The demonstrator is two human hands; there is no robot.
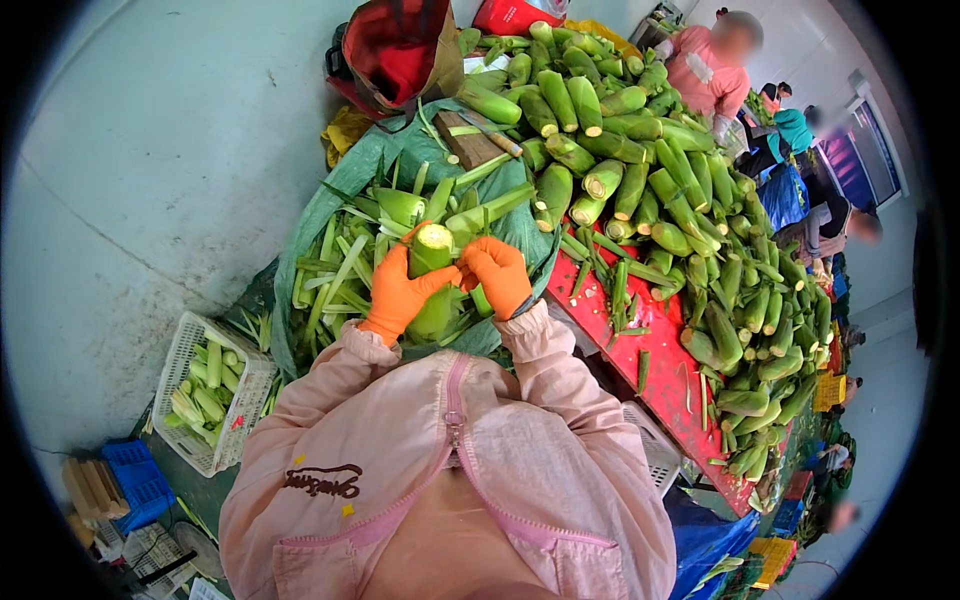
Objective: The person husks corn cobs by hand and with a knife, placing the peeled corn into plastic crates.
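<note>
My left hand [398, 292], in an orange glove, is closed around an ear of corn [430, 262] in its green husk. The ear's pale, round cut end points up and away from me. On the ear's right side, my right hand [497, 277], gloved in orange too, has its thumb and fingers pinched together. What lies in that pinch is too small to make out. Beneath both hands is a wide green sack [296, 265], full of loose husk leaves [343, 268]. Another thick green husk piece [400, 206] lies just beyond the ear.
A big heap of corn ears [690, 190] covers the red table [690, 400] on the right. A knife [505, 143] lies by a wooden board [468, 140] at the sack's far edge. A white basket [262, 385] holds pale green pieces. A co-worker [708, 70] stands behind the heap.
</note>
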